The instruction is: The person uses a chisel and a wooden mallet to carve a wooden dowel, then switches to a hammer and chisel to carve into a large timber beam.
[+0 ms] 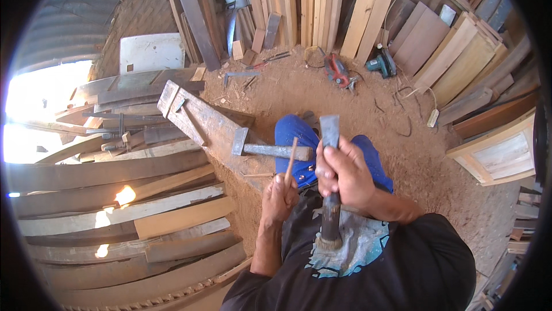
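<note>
My right hand (349,174) is wrapped round a wide chisel (330,130), its flat steel blade pointing up and its dark handle hanging down before my shirt. In my left hand (280,197) a thin wooden stick (293,158) stands upright, pinched between the fingers. Beyond that hand lies a hammer (267,149) with a broad steel head and wooden handle, the head on a thick worn plank (221,116) and the handle reaching toward my lap. Farther up the plank rests a slim tool (191,122) with a small dark head and long wooden handle.
Boards (115,168) lie side by side on the left. On the sawdust-covered floor ahead are a red power tool (336,70), a green power tool (382,65) and a metal square (238,75). Timber (315,6) leans at the back; a framed panel (500,153) stands right.
</note>
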Tool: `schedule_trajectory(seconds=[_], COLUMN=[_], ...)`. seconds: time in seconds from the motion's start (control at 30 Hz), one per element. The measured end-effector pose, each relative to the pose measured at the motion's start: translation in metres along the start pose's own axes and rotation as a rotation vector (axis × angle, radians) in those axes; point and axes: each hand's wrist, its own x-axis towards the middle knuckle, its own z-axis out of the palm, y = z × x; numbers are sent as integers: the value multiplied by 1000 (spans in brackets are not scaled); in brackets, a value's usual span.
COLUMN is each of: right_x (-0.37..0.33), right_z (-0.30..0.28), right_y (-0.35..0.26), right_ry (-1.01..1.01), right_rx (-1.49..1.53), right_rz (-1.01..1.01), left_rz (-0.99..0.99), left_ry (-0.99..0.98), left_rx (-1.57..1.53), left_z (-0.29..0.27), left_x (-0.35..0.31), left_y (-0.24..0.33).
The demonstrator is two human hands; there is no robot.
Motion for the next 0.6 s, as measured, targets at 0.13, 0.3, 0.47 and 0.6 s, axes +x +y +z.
schedule_trajectory(seconds=[0.13, 0.3, 0.47, 0.6], right_x=[33, 56, 60, 54], right_z=[-24, -33, -49, -75], right_y=[3, -5, 5, 0], right_ry=[40, 52, 81, 113], right_rx=[9, -261, -405, -483], right_rz=[-41, -92, -146, -116], left_rz=[-152, -229, -224, 119], left_ry=[62, -165, -143, 36], left_rx=[-327, -403, -230, 290], left_z=[0, 6, 17, 8], left_x=[12, 32, 34, 48], left_y=[11, 24, 20, 15])
